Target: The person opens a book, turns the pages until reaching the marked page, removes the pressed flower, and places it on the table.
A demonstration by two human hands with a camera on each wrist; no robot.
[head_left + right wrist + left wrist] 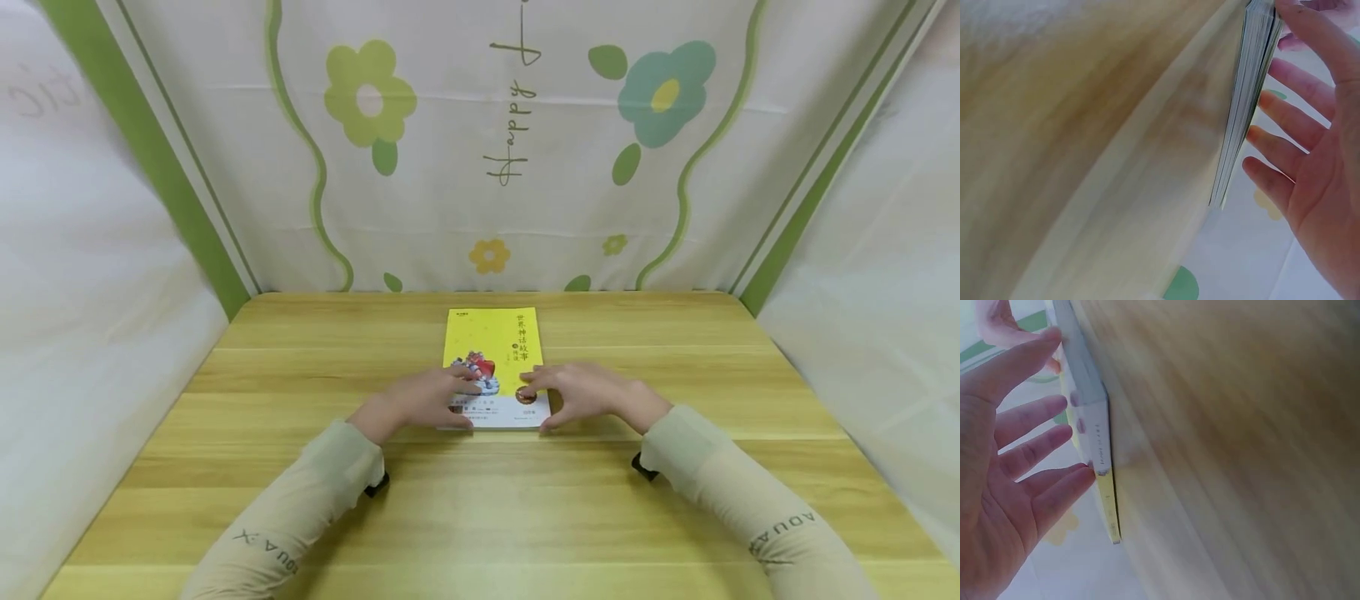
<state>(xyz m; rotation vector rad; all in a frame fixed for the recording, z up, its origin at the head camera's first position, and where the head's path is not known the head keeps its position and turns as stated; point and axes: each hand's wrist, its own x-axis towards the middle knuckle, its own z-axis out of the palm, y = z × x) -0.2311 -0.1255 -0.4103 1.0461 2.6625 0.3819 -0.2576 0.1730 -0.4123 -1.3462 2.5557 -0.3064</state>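
A yellow paperback book (487, 333) with a white band along its near end lies flat on the wooden table, its cover facing up. My left hand (423, 398) is at the book's left side, with fingertips over the cover and the thumb at the lower left corner. In the left wrist view the spine (1102, 444) shows beside the spread, slightly bent fingers. From the right, my right hand (588, 392) reaches over the cover, its thumb by the lower right corner. The page edges (1241, 106) run close to the right fingertips in the right wrist view.
The wooden table (480, 508) ends at a white curtain (450, 192) printed with flowers and green wavy lines. White fabric walls (82, 250) flank the table on both sides. Beige sleeves cover both forearms, and a dark wrist device (377, 483) shows below the left cuff.
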